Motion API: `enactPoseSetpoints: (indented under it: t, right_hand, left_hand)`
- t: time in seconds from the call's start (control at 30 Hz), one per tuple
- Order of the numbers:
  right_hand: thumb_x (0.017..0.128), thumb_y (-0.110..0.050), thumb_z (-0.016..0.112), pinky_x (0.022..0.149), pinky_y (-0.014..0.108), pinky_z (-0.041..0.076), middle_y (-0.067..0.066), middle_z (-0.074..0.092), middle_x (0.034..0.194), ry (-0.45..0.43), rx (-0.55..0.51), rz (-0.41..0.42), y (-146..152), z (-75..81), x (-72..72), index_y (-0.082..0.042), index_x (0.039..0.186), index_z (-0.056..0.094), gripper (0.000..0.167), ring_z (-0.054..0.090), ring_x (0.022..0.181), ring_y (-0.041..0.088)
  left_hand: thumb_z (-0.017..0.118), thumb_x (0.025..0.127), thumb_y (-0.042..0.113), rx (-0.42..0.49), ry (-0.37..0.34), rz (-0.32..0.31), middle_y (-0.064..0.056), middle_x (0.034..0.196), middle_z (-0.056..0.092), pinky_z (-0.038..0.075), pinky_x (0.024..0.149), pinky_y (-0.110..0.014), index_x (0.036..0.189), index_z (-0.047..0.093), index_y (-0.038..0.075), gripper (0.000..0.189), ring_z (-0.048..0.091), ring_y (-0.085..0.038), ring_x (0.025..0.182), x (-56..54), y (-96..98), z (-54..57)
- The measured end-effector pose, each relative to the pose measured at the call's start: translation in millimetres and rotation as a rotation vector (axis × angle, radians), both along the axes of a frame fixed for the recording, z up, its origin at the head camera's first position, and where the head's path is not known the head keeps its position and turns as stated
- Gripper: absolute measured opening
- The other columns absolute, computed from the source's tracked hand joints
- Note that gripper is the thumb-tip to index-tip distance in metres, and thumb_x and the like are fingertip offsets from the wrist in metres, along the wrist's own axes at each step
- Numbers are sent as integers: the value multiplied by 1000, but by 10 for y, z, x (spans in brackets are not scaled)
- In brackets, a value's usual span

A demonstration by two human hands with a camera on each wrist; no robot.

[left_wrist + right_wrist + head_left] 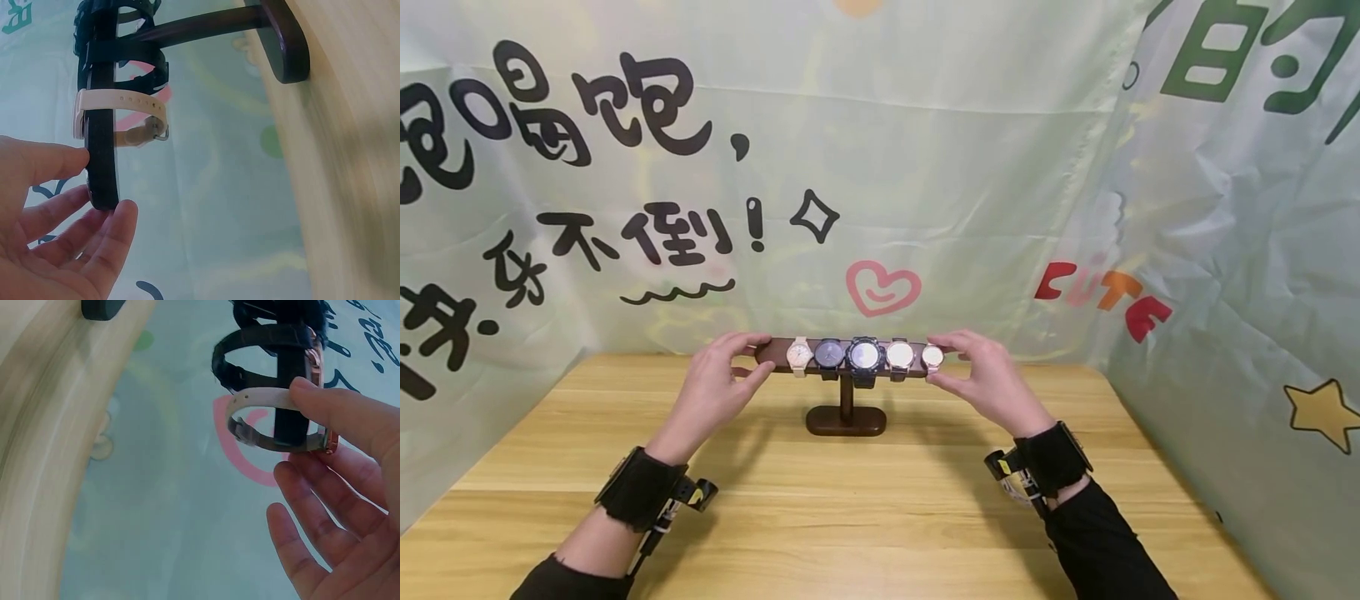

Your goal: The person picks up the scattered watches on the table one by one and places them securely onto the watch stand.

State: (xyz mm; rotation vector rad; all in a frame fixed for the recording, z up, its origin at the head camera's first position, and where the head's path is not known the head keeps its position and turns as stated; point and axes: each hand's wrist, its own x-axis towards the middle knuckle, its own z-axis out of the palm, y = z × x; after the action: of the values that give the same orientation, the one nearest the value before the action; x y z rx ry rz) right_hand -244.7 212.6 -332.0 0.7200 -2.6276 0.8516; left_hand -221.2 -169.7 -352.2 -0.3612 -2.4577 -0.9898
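A dark brown watch stand (846,422) stands upright on the wooden table, with several watches strapped side by side along its horizontal bar (767,354). My left hand (715,383) grips the bar's left end, beside a watch with a pale pink strap (125,99); the thumb and fingers lie on either side of the bar. At the opposite end, my right hand (988,375) holds the bar between thumb and fingers. Its thumb touches the whitish strap (269,397) of the small end watch (932,357). Darker watches, including a chunky black one (865,356), sit between.
The wooden table (850,517) extends toward me in front of the stand. A pale printed cloth (962,208) hangs close behind the table, and another cloth panel (1247,275) runs along the right side.
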Motion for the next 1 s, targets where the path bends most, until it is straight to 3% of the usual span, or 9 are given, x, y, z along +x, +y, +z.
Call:
enactPoseSetpoints:
  t: [1.0]
  right_hand:
    - [91, -20, 88, 104, 53, 61, 14, 69, 141, 82, -20, 18, -94, -72, -24, -8, 142, 69, 56, 67, 127, 35]
  left_hand:
    - [76, 99, 8, 7, 6, -8, -23, 132, 70, 67, 90, -49, 136, 69, -2, 38, 68, -39, 118, -5, -11, -17]
